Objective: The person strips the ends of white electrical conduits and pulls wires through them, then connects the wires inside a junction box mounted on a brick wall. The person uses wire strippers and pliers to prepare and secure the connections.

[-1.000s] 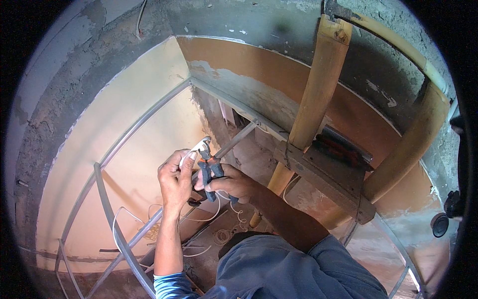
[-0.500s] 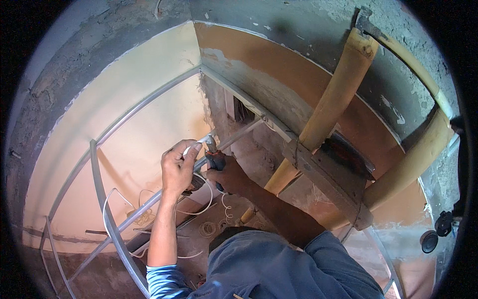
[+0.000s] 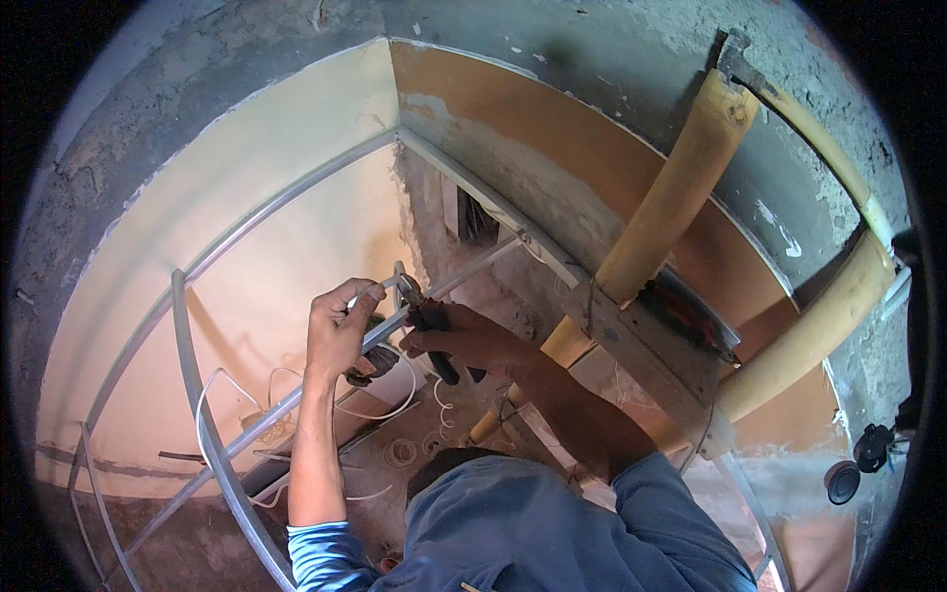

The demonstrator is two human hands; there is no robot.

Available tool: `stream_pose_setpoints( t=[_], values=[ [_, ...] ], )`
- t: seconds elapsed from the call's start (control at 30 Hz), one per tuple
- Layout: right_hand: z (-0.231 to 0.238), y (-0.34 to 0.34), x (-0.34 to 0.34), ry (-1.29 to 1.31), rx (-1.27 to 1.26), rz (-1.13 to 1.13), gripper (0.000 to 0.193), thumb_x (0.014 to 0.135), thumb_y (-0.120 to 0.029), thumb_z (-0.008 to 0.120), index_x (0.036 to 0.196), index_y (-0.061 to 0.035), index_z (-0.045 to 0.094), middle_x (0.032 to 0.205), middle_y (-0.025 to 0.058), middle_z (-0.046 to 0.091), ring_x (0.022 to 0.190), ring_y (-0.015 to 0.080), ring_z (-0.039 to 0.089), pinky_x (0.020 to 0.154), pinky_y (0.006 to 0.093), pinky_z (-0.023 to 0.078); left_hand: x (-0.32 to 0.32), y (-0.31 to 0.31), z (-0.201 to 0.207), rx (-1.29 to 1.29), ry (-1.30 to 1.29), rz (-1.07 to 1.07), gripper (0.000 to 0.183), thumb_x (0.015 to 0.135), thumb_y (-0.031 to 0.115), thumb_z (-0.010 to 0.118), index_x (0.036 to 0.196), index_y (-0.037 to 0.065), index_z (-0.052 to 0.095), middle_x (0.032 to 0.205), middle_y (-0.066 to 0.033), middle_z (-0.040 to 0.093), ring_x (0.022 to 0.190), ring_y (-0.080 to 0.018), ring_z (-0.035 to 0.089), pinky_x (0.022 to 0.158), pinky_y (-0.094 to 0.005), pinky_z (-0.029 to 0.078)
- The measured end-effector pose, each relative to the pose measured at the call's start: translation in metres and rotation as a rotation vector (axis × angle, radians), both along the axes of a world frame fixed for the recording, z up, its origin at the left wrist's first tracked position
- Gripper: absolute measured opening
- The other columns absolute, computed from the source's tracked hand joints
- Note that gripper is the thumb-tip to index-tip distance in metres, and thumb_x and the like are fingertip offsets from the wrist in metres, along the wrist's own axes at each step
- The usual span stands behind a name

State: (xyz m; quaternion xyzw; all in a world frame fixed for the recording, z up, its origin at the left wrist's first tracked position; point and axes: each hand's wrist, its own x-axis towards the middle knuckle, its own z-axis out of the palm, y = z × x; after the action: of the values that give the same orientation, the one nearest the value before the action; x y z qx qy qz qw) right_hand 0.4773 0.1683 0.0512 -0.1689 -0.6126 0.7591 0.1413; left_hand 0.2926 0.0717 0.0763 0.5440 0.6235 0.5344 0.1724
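My left hand is closed, pinching a thin white cable between thumb and fingers. The cable's short end bends upward beside the jaws of a pair of pliers with dark handles. Wrapped round those handles is my right hand, with the jaws pointing up at the cable. Both hands are above a slanting grey metal bar. A dark brown object shows just below my left hand; its kind I cannot make out. The cable inside my left fist is hidden.
Grey metal profiles form a frame along the cream wall. Thick yellowish poles and a wooden beam stand at the right, with a hammer at one pole's top. Loose white cable hangs below my hands.
My left hand has moved slightly left and the pliers have tilted. The cable end, earlier pointing right past the jaws, now bends upward.
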Motion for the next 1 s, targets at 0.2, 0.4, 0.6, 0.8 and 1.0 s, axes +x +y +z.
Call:
stream_pose_setpoints(
  t=[0.2, 0.4, 0.6, 0.8, 1.0],
  values=[
    [0.008, 0.0, 0.004, -0.14, 0.127, 0.044, 0.035, 0.097, -0.032, 0.066, 0.118, -0.005, 0.06, 0.089, -0.0002, 0.061, 0.079, 0.0094, 0.054, 0.075, 0.0262, 0.045, -0.007, -0.003, 0.002, -0.068, 0.051, -0.041, 0.015, 0.098, 0.008, 0.06, 0.097, -0.003, 0.07, 0.08, -0.003, 0.069, 0.072, -0.0086, 0.06, 0.065, -0.0248, 0.049],
    [0.01, 0.002, 0.003, -0.077, 0.234, 0.055, 0.028, 0.097, -0.032, 0.066, 0.109, -0.0067, 0.061, 0.085, -0.0003, 0.06, 0.076, 0.0086, 0.055, 0.067, 0.0278, 0.047, -0.001, -0.006, 0.003, -0.108, -0.075, -0.055, 0.016, 0.098, 0.008, 0.059, 0.093, -0.002, 0.07, 0.077, -0.0026, 0.067, 0.068, -0.0076, 0.059, 0.06, -0.0236, 0.048],
    [0.001, 0.0, -0.007, -0.18, 0.087, 0.004, 0.02, 0.097, -0.024, 0.065, 0.101, -0.005, 0.059, 0.08, 0.0013, 0.057, 0.068, 0.0094, 0.052, 0.063, 0.0278, 0.047, -0.014, 0.003, 0.0, -0.088, -0.104, -0.053, 0.016, 0.099, 0.01, 0.058, 0.095, 0.0, 0.07, 0.078, -0.001, 0.065, 0.074, -0.0067, 0.059, 0.066, -0.0222, 0.049],
    [0.028, 0.01, 0.006, 0.193, 0.248, -0.345, 0.02, 0.094, -0.019, 0.068, 0.096, -0.0033, 0.055, 0.085, 0.0057, 0.059, 0.073, 0.0169, 0.057, 0.068, 0.0333, 0.05, -0.041, -0.001, 0.042, 0.215, -0.096, 0.475, 0.025, 0.102, 0.026, 0.06, 0.105, 0.004, 0.073, 0.076, 0.007, 0.053, 0.069, -0.0035, 0.041, 0.061, -0.0202, 0.032],
    [0.06, -0.019, 0.128, 0.038, 0.368, -0.748, 0.018, 0.092, -0.014, 0.059, 0.1, 0.0012, 0.065, 0.088, 0.0097, 0.069, 0.067, 0.0133, 0.061, 0.056, 0.0247, 0.047, -0.041, -0.012, 0.083, 0.937, 0.312, 0.38, 0.027, 0.104, 0.02, 0.056, 0.111, -0.003, 0.067, 0.073, -0.0014, 0.058, 0.064, -0.0045, 0.047, 0.054, -0.0189, 0.035]
  ],
)
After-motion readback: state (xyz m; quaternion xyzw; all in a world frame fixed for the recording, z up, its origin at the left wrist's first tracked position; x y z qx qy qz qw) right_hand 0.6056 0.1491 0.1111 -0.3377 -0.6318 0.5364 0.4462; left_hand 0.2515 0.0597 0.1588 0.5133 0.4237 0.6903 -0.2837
